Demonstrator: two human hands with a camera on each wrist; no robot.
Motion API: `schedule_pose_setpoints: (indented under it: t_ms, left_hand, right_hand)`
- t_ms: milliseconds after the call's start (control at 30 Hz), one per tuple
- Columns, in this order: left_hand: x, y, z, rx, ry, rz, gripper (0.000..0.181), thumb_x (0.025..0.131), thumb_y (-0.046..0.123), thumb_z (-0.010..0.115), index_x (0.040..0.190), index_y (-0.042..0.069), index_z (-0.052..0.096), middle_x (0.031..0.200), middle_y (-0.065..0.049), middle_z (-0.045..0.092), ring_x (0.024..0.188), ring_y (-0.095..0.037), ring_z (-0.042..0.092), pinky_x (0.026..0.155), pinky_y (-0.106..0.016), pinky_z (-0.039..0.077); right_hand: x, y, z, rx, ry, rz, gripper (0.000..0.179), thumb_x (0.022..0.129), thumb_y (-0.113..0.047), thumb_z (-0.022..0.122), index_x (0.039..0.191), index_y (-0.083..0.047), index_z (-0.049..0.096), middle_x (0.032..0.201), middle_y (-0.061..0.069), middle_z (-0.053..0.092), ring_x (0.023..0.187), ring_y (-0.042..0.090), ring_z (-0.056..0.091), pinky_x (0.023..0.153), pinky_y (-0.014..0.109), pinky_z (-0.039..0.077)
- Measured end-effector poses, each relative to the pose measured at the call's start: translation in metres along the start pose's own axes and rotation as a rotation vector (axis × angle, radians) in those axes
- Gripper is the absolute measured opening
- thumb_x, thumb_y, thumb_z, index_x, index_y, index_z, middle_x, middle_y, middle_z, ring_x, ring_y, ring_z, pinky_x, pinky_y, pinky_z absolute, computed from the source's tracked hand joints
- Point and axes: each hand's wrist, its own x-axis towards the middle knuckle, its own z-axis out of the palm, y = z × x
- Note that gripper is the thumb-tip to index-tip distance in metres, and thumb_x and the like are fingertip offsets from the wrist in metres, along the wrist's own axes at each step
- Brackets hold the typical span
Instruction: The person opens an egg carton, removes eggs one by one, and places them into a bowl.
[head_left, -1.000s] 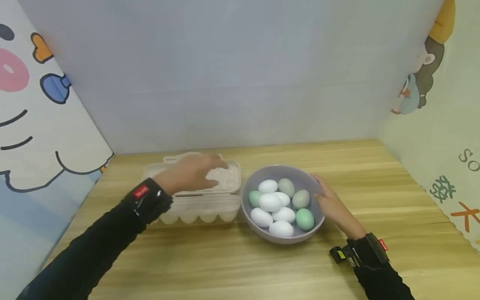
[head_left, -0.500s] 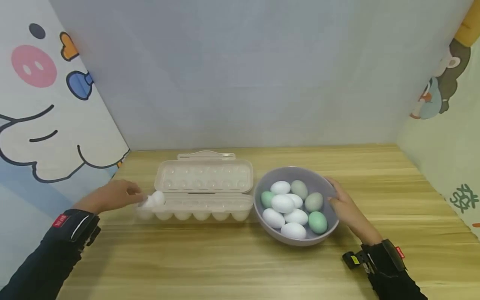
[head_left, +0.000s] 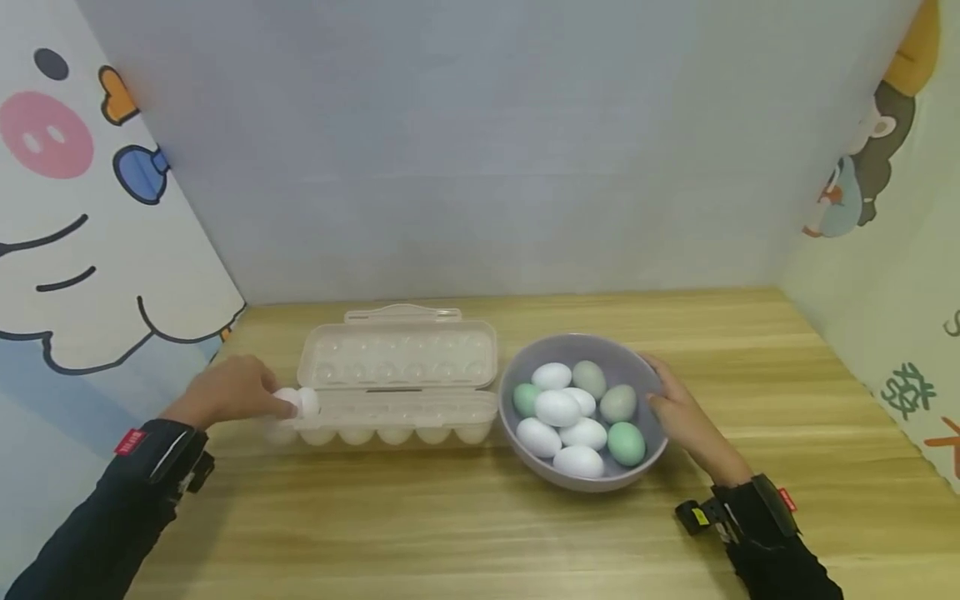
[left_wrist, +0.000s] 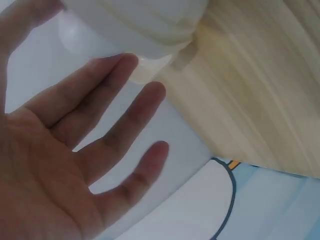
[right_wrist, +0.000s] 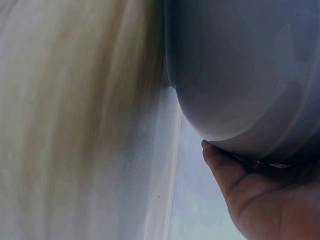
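At the left end of the clear plastic egg carton (head_left: 397,408), my left hand (head_left: 234,390) pinches a white egg (head_left: 283,397) between thumb and fingers. Another white egg (head_left: 308,402) sits just right of it in the carton's front row. In the left wrist view, the other fingers of the left hand (left_wrist: 60,165) are spread beneath the carton's end. My right hand (head_left: 684,421) grips the right rim of a grey-purple bowl (head_left: 581,485), thumb over the edge. White, green and greyish eggs fill the bowl. In the right wrist view, fingers press the bowl's (right_wrist: 225,75) outer wall.
The carton's lid (head_left: 397,357) lies open toward the back wall (head_left: 480,167). Carton and bowl stand side by side on a wood-grain table (head_left: 420,533). Cartoon-printed panels flank the table on the left (head_left: 112,333) and right (head_left: 885,317).
My left hand has swung from above the lid to the carton's left end, then settled with the white egg there. My right hand stays on the bowl. The head view has shifted slightly.
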Motion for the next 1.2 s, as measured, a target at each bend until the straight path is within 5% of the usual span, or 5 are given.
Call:
schedule_pose_setpoints:
  t_ms: [267, 533, 667, 867, 1200]
  left_hand:
    - [0.013, 0.047, -0.018, -0.188, 0.198, 0.132, 0.047, 0.075, 0.043, 0.068, 0.103, 0.006, 0.060, 0.094, -0.009, 0.062, 0.083, -0.024, 0.056, 0.068, -0.042, 0.048]
    - [0.059, 0.163, -0.020, -0.263, 0.206, 0.413, 0.038, 0.075, 0.026, 0.068, 0.109, 0.011, 0.059, 0.097, -0.006, 0.060, 0.082, -0.021, 0.054, 0.064, -0.034, 0.048]
    - [0.084, 0.226, -0.005, -0.168, 0.153, 0.617, 0.031, 0.071, 0.017, 0.068, 0.100, 0.010, 0.063, 0.091, -0.003, 0.061, 0.077, -0.016, 0.054, 0.064, -0.028, 0.047]
    - [0.109, 0.296, 0.026, 0.100, 0.003, 0.744, 0.033, 0.069, 0.018, 0.070, 0.101, 0.012, 0.063, 0.088, 0.002, 0.058, 0.079, -0.011, 0.051, 0.067, -0.023, 0.043]
    - [0.118, 0.348, 0.069, 0.346, -0.099, 0.807, 0.033, 0.073, 0.018, 0.071, 0.105, 0.016, 0.063, 0.102, 0.005, 0.060, 0.097, -0.013, 0.051, 0.082, -0.026, 0.044]
  right_hand:
    - [0.003, 0.000, -0.007, -0.004, 0.008, -0.028, 0.056, 0.084, 0.007, 0.029, 0.138, -0.002, 0.018, 0.139, 0.028, 0.019, 0.121, 0.050, 0.026, 0.085, 0.060, 0.038]
    - [0.005, -0.002, -0.007, 0.012, 0.006, -0.007, 0.054, 0.085, 0.005, 0.028, 0.138, -0.005, 0.019, 0.141, 0.026, 0.020, 0.124, 0.047, 0.024, 0.091, 0.062, 0.031]
    - [0.005, -0.002, -0.003, 0.020, 0.010, 0.010, 0.054, 0.085, 0.005, 0.029, 0.138, -0.005, 0.020, 0.141, 0.025, 0.019, 0.125, 0.046, 0.022, 0.093, 0.062, 0.029]
    - [0.002, 0.001, 0.004, 0.028, 0.011, 0.044, 0.054, 0.086, 0.004, 0.029, 0.138, -0.007, 0.020, 0.142, 0.024, 0.019, 0.126, 0.045, 0.021, 0.094, 0.062, 0.027]
    - [0.001, 0.006, 0.000, 0.016, 0.039, 0.015, 0.055, 0.085, 0.004, 0.031, 0.138, -0.008, 0.022, 0.140, 0.024, 0.023, 0.126, 0.043, 0.023, 0.098, 0.060, 0.024]
